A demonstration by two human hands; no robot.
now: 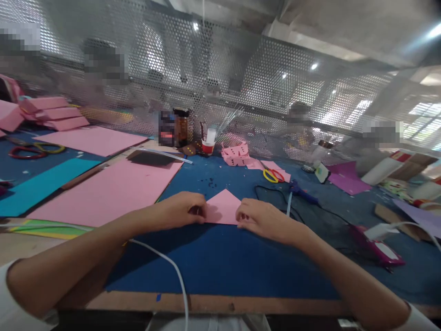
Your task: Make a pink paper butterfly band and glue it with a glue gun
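Note:
A small pink paper piece (223, 208) with a pointed top lies on the blue table mat (220, 262), between my two hands. My left hand (188, 209) has its curled fingers on the paper's left end. At the right end, the bent fingers of my right hand (257, 216) close on the paper's edge. Both hands rest low, close to the mat, and their palms are hidden. Small black bits (211, 183) are scattered behind the paper.
Large pink sheets (113, 191) and a teal sheet (44, 184) lie left. Behind are a cup (208, 146), pink cut pieces (236, 154) and scissors (273, 174). A blue glue gun (305, 193) with its cable lies right. A white cable (172, 262) crosses the front edge.

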